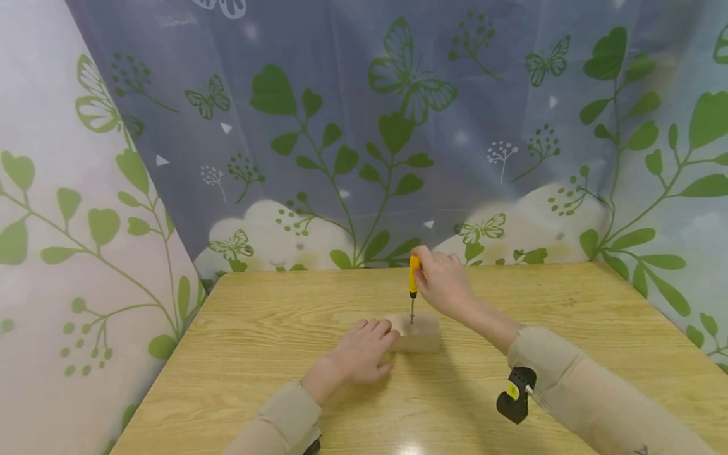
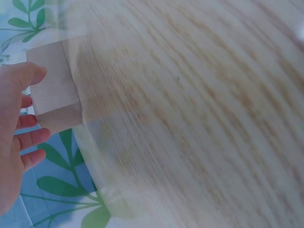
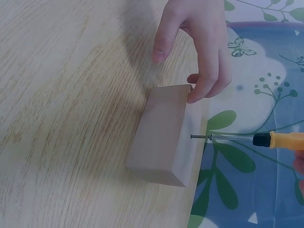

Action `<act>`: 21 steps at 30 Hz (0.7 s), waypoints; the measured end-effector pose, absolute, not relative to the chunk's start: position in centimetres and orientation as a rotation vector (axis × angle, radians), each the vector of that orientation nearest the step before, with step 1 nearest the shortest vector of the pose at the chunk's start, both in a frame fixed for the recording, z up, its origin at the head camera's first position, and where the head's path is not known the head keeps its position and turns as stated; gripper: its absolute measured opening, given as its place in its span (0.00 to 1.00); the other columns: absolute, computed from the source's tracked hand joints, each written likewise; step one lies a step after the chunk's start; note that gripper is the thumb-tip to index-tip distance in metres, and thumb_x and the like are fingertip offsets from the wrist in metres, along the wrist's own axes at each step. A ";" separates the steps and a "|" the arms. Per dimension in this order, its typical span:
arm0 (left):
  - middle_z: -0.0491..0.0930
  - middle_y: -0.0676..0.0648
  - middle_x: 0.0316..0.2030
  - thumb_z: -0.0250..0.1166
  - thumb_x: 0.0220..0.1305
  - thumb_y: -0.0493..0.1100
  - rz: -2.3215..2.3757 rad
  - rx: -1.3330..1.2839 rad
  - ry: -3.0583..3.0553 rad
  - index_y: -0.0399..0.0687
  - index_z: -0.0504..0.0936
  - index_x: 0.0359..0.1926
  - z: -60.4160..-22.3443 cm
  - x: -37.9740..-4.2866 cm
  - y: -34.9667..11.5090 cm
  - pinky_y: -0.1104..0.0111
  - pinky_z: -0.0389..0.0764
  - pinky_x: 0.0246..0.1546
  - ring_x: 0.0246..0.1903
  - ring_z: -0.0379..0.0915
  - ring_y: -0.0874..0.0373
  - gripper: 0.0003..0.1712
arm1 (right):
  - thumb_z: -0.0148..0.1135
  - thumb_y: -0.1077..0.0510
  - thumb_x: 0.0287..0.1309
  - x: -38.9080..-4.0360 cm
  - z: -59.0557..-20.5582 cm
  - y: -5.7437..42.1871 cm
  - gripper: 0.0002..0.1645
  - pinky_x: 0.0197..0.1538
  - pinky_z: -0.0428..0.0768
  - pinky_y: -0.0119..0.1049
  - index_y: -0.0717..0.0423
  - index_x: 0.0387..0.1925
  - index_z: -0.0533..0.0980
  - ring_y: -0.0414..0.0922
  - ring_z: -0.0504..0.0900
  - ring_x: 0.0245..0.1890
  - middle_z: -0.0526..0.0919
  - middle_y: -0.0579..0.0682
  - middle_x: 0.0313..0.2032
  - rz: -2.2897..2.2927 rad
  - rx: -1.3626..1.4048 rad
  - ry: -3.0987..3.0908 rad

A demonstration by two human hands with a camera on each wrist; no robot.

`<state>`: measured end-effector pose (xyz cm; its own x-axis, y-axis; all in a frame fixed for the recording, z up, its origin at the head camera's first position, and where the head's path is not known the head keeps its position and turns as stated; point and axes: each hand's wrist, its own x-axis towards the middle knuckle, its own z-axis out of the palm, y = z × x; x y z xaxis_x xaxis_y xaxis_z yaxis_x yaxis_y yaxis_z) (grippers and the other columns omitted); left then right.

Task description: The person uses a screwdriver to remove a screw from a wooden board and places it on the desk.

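Note:
A pale wooden block point(image 1: 418, 342) lies on the table. My left hand point(image 1: 366, 351) rests at its left end, fingertips on the block's top edge; in the right wrist view the left thumb point(image 3: 162, 45) stands apart from the block point(image 3: 159, 128). My right hand point(image 1: 446, 281) grips a screwdriver point(image 1: 413, 278) by its yellow handle with black collar, held upright above the block. Its metal shaft meets the head of a screw point(image 3: 200, 137), whose tip is at the block's top face. Most of the screw's threads show. The left wrist view also shows the block point(image 2: 54, 80) beside my left hand.
The wood-grained table point(image 1: 256, 328) spreads around the block. Behind it hangs a blue cloth point(image 1: 341, 126) printed with green leaves and butterflies, and paler printed cloth point(image 1: 74, 253) borders the left side. A black strap mount point(image 1: 516, 395) sits on the right sleeve.

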<state>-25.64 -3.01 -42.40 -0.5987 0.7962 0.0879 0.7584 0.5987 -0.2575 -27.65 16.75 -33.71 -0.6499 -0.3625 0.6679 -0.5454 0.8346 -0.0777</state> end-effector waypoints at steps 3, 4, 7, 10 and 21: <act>0.65 0.50 0.52 0.56 0.61 0.59 0.303 -1.298 -2.626 0.50 0.66 0.59 -42.4 -25.6 -3.0 0.66 0.67 0.50 0.48 0.64 0.57 0.30 | 0.62 0.66 0.54 -27.6 -33.8 16.8 0.17 0.27 0.69 0.40 0.62 0.46 0.69 0.49 0.75 0.23 0.79 0.52 0.26 0.374 0.673 -2.369; 0.65 0.50 0.52 0.56 0.61 0.59 0.309 -1.301 -2.624 0.50 0.66 0.60 -42.4 -25.6 -3.1 0.67 0.67 0.50 0.48 0.65 0.57 0.30 | 0.62 0.66 0.54 -27.6 -33.8 16.8 0.18 0.26 0.69 0.39 0.62 0.47 0.69 0.49 0.75 0.24 0.79 0.53 0.27 0.383 0.679 -2.376; 0.66 0.50 0.52 0.56 0.61 0.60 0.328 -1.310 -2.614 0.50 0.65 0.60 -42.4 -25.6 -3.1 0.67 0.68 0.50 0.48 0.65 0.58 0.32 | 0.61 0.66 0.55 -27.6 -33.9 16.8 0.19 0.27 0.71 0.39 0.61 0.49 0.69 0.49 0.75 0.26 0.79 0.55 0.29 0.405 0.695 -2.387; 0.66 0.50 0.52 0.56 0.61 0.60 0.337 -1.311 -2.610 0.50 0.65 0.61 -42.5 -25.6 -3.1 0.66 0.68 0.50 0.49 0.65 0.57 0.32 | 0.60 0.67 0.55 -27.5 -34.0 16.7 0.19 0.29 0.72 0.40 0.61 0.49 0.69 0.50 0.75 0.28 0.79 0.56 0.31 0.411 0.712 -2.378; 0.66 0.48 0.53 0.55 0.61 0.59 0.346 -1.308 -2.576 0.49 0.65 0.61 -42.6 -25.8 -3.2 0.63 0.65 0.55 0.52 0.64 0.55 0.31 | 0.57 0.68 0.57 -27.6 -33.7 16.6 0.17 0.29 0.69 0.38 0.63 0.49 0.68 0.50 0.73 0.28 0.77 0.56 0.31 0.365 0.728 -2.375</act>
